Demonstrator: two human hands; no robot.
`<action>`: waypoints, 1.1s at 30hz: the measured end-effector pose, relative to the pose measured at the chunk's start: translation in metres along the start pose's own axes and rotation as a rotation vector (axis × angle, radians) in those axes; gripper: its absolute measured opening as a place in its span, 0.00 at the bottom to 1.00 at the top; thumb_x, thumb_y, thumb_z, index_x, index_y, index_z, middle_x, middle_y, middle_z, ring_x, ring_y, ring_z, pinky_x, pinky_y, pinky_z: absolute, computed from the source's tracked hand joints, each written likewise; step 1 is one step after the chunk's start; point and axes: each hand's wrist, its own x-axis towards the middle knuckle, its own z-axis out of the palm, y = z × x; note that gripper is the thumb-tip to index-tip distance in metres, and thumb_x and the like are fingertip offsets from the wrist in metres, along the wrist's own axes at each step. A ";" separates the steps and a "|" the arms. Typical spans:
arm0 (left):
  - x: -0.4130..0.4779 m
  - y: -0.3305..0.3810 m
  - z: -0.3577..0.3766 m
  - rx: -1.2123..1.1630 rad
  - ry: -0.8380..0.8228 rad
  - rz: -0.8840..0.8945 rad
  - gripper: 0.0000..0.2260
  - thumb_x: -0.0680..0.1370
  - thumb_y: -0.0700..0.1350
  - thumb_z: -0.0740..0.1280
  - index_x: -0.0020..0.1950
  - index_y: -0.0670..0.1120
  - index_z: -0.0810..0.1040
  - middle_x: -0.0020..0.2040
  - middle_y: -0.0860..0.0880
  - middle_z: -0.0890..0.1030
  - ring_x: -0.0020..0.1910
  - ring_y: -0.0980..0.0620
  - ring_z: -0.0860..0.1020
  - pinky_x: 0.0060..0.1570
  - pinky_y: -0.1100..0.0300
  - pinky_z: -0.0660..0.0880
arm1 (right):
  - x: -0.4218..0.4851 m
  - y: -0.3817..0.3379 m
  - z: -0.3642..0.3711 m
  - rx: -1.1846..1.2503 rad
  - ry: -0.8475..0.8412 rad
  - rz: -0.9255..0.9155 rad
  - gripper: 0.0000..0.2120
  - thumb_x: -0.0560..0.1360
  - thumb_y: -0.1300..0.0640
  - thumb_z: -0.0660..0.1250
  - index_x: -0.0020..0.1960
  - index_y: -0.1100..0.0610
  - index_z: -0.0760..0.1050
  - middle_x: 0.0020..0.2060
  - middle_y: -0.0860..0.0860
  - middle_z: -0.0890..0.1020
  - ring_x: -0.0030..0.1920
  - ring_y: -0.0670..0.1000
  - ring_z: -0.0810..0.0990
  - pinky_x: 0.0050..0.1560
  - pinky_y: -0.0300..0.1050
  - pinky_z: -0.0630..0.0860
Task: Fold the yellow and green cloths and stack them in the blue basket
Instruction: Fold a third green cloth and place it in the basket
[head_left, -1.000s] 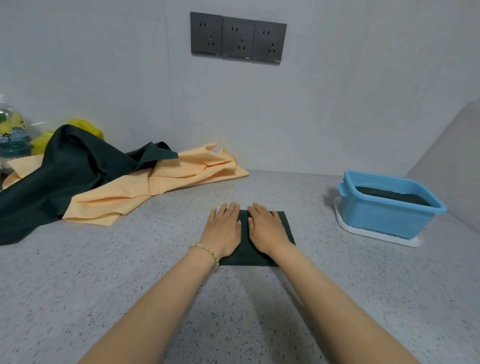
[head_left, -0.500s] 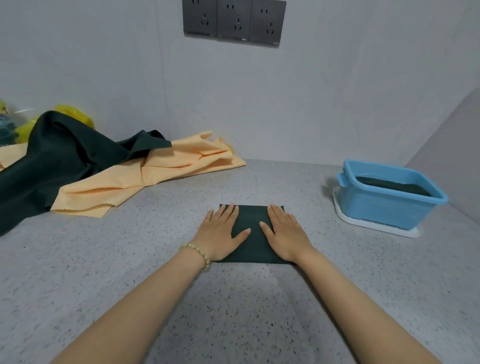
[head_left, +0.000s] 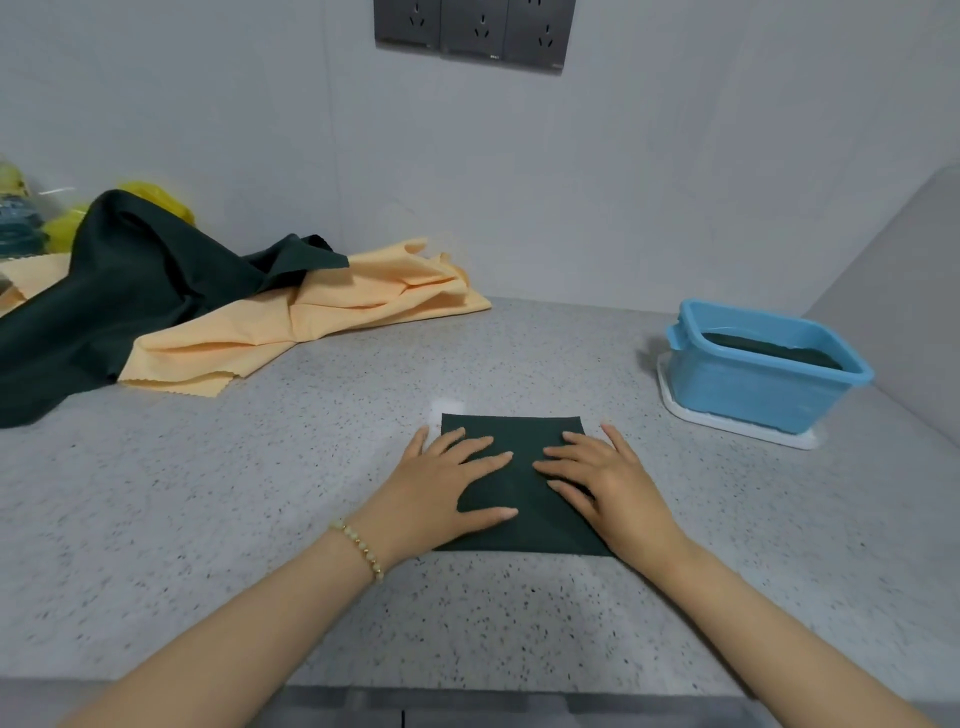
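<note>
Both hands have slid apart across the folded green cloth (head_left: 527, 525): a second ago they lay side by side at its middle, and now they sit toward its two side edges with a strip of cloth showing between them. The left hand (head_left: 441, 488) lies flat on the cloth's left part, fingers straight and spread and angled inward, with the little finger past the cloth's left edge on the counter (head_left: 260, 493). The right hand (head_left: 608, 483) mirrors it on the cloth's right part, palm down, fingers straight and fanned, with the little finger just beyond the right edge. Neither hand curls round anything; both press the cloth with open palms. A beaded bracelet (head_left: 361, 548) circles the left wrist, just nearer than the cloth's near-left corner.

The folded green cloth is a neat flat rectangle on the speckled grey counter. To its right and a little farther back, well apart from it, the blue basket (head_left: 748, 389) stands on a white tray (head_left: 737, 428), with a dark green cloth (head_left: 769, 351) lying inside. Far to the left of the folded cloth and farther back, a loose green cloth (head_left: 130, 291) lies heaped over a rumpled yellow cloth (head_left: 311, 317), both unfolded. On the wall behind the folded cloth, a row of dark sockets (head_left: 475, 28) is cut off by the top edge.
</note>
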 end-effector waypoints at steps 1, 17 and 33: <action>-0.002 0.002 -0.002 0.014 0.060 0.046 0.28 0.76 0.69 0.51 0.75 0.62 0.59 0.75 0.58 0.61 0.74 0.57 0.57 0.73 0.57 0.42 | -0.002 -0.001 -0.003 -0.023 0.049 -0.085 0.12 0.75 0.56 0.70 0.58 0.51 0.81 0.56 0.48 0.82 0.61 0.49 0.78 0.74 0.51 0.57; -0.034 -0.011 -0.014 0.081 0.058 0.042 0.32 0.74 0.65 0.58 0.76 0.55 0.61 0.67 0.58 0.67 0.67 0.59 0.61 0.70 0.60 0.52 | -0.032 0.016 -0.017 -0.107 -0.151 -0.089 0.31 0.71 0.42 0.59 0.72 0.50 0.66 0.68 0.44 0.71 0.69 0.45 0.67 0.73 0.37 0.34; 0.001 -0.028 -0.011 -0.613 0.379 -0.347 0.10 0.73 0.55 0.71 0.36 0.52 0.83 0.32 0.59 0.78 0.37 0.60 0.74 0.38 0.67 0.68 | 0.003 0.032 0.008 0.581 0.140 0.555 0.16 0.73 0.48 0.70 0.33 0.59 0.78 0.34 0.55 0.80 0.39 0.58 0.76 0.46 0.47 0.72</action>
